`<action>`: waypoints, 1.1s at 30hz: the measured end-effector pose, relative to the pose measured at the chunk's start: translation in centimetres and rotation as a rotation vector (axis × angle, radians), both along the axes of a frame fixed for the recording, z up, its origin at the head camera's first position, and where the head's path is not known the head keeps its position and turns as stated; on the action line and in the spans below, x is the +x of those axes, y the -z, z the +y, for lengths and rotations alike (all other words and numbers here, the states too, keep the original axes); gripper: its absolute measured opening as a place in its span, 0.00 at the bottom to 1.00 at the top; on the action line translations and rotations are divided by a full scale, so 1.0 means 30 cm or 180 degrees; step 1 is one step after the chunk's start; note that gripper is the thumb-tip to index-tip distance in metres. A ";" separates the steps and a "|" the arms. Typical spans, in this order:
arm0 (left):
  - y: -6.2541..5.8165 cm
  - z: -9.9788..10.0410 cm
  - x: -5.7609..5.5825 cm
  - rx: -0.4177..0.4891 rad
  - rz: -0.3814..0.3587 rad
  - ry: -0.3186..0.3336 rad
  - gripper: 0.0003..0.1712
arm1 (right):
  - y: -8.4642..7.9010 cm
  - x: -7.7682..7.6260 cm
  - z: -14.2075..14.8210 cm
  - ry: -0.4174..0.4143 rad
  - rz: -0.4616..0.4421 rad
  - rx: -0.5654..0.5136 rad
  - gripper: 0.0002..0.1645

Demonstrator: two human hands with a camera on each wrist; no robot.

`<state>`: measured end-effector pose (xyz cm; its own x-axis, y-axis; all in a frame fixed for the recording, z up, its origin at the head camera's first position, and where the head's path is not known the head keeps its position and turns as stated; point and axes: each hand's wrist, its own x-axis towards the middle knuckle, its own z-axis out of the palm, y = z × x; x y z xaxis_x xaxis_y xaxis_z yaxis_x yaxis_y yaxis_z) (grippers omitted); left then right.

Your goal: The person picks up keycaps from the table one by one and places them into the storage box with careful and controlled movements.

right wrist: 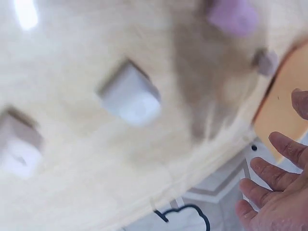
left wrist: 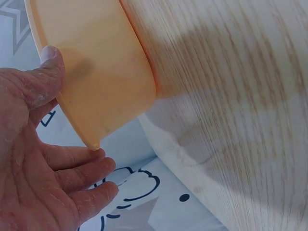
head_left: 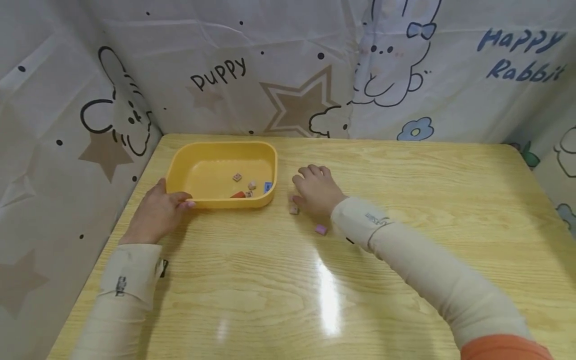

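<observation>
My left hand (head_left: pixel 155 210) grips the near left corner of a yellow plastic bin (head_left: pixel 225 204), thumb against its outer wall (left wrist: pixel 106 62). The other left fingers reach past the rim, loosely bent. My right hand (head_left: pixel 317 190) hovers just right of the bin, its fingers (right wrist: pixel 274 173) spread with nothing between them. By its thumb lies a small pale block (head_left: pixel 294 210), and nearer the body a pink block (head_left: pixel 321 229). In the right wrist view a blurred whitish block (right wrist: pixel 131 96) and another pale block (right wrist: pixel 19 147) lie on the table; the right forearm hides them in the head view.
Inside the bin are several small pieces: a red piece (head_left: pixel 238 195), a blue block (head_left: pixel 268 187) and pale blocks such as this cube (head_left: pixel 237 177). The wooden table (head_left: pixel 252 280) meets a printed cloth (head_left: pixel 288 45) along its back and left edges.
</observation>
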<state>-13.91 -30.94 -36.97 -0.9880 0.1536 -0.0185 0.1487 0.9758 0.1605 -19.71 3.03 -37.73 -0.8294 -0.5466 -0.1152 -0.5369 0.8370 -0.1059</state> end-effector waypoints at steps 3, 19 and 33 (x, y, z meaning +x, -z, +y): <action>0.000 -0.003 -0.001 0.0007 0.0058 0.0033 0.21 | 0.029 0.020 0.008 -0.0064 -0.0034 -0.0009 0.27; -0.009 0.004 -0.015 -0.0102 0.0133 0.0080 0.20 | 0.117 0.064 0.028 -0.0212 0.0180 -0.0236 0.20; 0.003 -0.005 -0.003 -0.0071 0.0101 0.0095 0.20 | 0.137 0.077 0.018 -0.0260 0.0259 -0.0362 0.14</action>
<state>-14.00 -31.09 -37.08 -0.9831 0.1828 0.0090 0.1824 0.9741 0.1334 -17.42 3.55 -41.85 -0.7858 -0.6183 0.0171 -0.6133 0.7753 -0.1508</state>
